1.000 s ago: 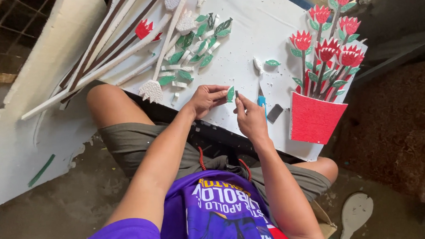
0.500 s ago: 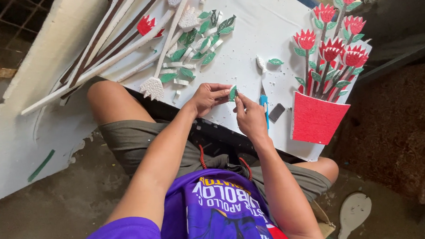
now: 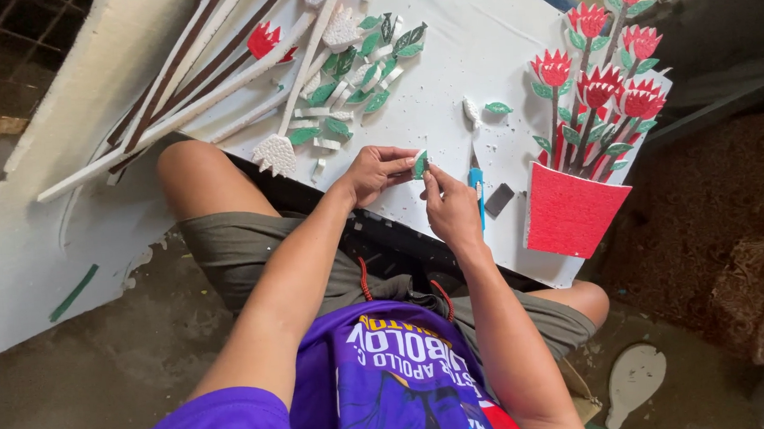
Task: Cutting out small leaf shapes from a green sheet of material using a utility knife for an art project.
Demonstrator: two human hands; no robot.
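Head view, centre of frame: left hand (image 3: 378, 171) and right hand (image 3: 450, 206) both pinching one small green foam leaf (image 3: 420, 164) between fingertips, over the near edge of white board (image 3: 478, 50). Blue craft knife (image 3: 477, 187) lying just right of right hand. Red foam flower pot piece (image 3: 574, 213) right of centre. Loose green leaves (image 3: 363, 52) and white strips (image 3: 181, 103) upper left.

The hands' fingertips (image 3: 422, 170) cover most of the small green leaf (image 3: 419, 163); long strips (image 3: 171, 86) run off the top edge.
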